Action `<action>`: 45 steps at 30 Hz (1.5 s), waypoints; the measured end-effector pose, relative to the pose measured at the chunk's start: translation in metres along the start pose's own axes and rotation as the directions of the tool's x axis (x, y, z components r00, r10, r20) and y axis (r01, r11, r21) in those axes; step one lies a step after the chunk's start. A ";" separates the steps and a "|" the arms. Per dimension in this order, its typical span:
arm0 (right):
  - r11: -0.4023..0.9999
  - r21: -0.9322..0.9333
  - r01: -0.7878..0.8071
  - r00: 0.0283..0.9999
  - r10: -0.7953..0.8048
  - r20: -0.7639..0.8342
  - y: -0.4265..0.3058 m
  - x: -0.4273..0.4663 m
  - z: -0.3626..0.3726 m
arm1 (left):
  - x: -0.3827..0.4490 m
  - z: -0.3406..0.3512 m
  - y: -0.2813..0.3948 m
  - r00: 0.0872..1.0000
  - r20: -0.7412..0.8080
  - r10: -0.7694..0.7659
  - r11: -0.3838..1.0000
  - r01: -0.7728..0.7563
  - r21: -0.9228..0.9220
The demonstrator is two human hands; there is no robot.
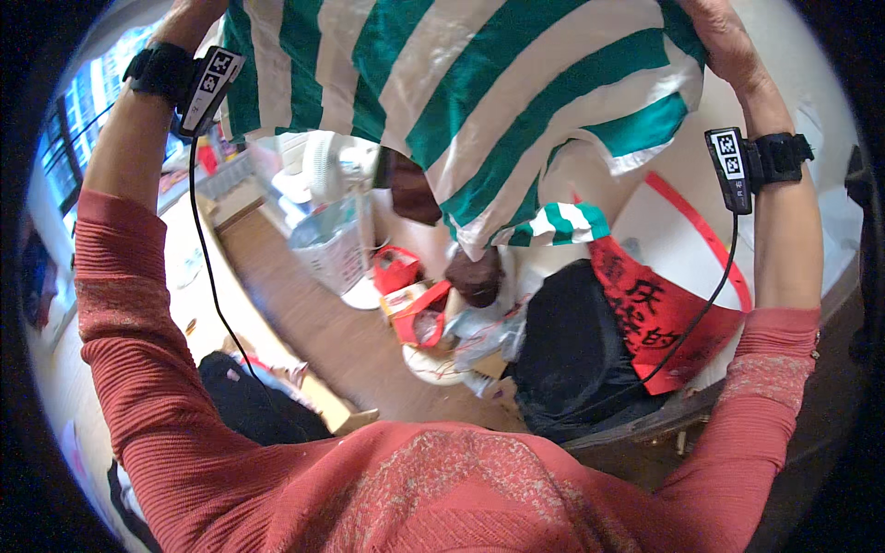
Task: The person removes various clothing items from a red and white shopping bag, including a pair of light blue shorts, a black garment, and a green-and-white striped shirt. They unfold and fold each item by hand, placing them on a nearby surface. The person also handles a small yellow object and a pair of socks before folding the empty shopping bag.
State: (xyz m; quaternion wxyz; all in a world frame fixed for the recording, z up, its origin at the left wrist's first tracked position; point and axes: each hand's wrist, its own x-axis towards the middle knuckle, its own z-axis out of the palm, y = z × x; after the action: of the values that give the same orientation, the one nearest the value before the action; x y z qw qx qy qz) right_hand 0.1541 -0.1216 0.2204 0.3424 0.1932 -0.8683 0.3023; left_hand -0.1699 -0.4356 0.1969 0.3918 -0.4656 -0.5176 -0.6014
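A green-and-white striped cloth (525, 76) hangs spread out in the air between my two raised hands. My left hand (197, 10) is at the top edge, mostly cut off, beside the cloth's left side. At the upper right, my right hand (715, 34) is against the cloth's other corner, its fingertips hidden. The lower hem droops to a point near the middle, and a narrower striped flap (570, 222) hangs beside it. Each wrist wears a black strap with a small marked device, the left device (209, 91) and the right device (729, 170), both cabled.
A white electric fan (321, 169) stands behind a pale plastic basket (328, 259). Red bags (422, 321) and clear plastic lie on the wooden floor (297, 304). A red banner (643, 311) bearing writing lies right, near my dark-clothed leg (570, 345). A pale board (276, 283) edges the left.
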 end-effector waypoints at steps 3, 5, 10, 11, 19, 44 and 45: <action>0.958 -0.273 -0.089 0.931 0.178 0.318 -0.009 0.028 0.069 | 0.000 -0.088 -0.002 0.991 0.115 0.071 0.997 -0.075 0.026; 0.915 -0.393 -0.085 0.906 0.236 0.351 0.003 0.039 0.121 | -0.019 -0.153 -0.013 0.994 0.113 -0.003 0.999 -0.003 0.049; 0.682 -0.618 -0.391 0.814 0.569 0.113 0.050 0.062 0.205 | -0.072 -0.283 -0.002 0.984 0.088 -0.155 0.984 0.146 0.101; 0.815 -0.580 0.010 0.980 0.107 0.167 0.068 0.068 0.230 | -0.087 -0.301 0.006 0.982 0.099 -0.164 0.982 0.153 0.108; 0.925 0.224 -0.309 0.951 0.307 0.042 0.121 0.101 0.335 | -0.273 -0.402 0.068 0.854 -0.061 -0.516 0.844 0.520 0.130; 0.747 0.664 0.023 0.545 -0.566 0.618 -0.045 0.017 0.535 | -0.227 -0.237 0.172 0.363 0.033 -0.931 0.135 0.260 0.956; 0.739 0.660 -0.138 0.491 -0.527 0.693 -0.039 0.008 0.545 | -0.224 -0.237 0.177 0.413 0.113 -0.904 0.269 0.342 0.900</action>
State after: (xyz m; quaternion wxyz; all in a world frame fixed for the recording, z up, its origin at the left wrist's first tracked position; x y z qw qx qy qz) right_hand -0.0909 -0.5097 -0.0761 -0.1816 0.5242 -0.7302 0.3988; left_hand 0.0206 -0.6996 0.0193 0.0530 -0.1470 -0.9604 -0.2306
